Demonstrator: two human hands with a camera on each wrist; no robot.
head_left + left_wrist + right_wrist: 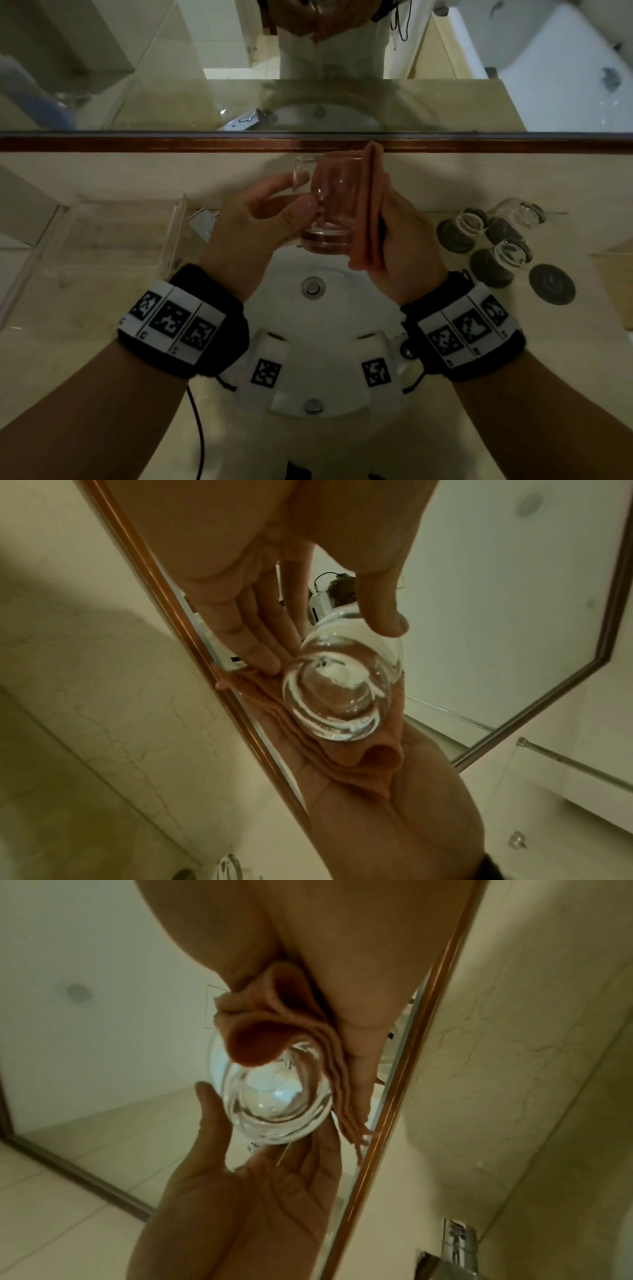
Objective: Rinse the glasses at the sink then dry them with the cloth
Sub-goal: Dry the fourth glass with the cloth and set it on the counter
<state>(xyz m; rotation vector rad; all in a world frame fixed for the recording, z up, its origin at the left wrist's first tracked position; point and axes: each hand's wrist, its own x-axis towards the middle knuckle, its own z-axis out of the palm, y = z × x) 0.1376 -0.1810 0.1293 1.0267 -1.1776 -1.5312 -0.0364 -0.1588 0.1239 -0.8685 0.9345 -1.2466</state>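
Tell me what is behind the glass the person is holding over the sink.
Behind the glass lies a folded orange cloth, backed by the right hand; the left hand grips the glass. Most of the right hand's fingers are hidden by the cloth.

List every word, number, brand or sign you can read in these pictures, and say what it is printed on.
No readable text.
Wristbands and: black-and-white code squares only, no letters.
Chest rig: code squares only.
Glass, cloth: unmarked.
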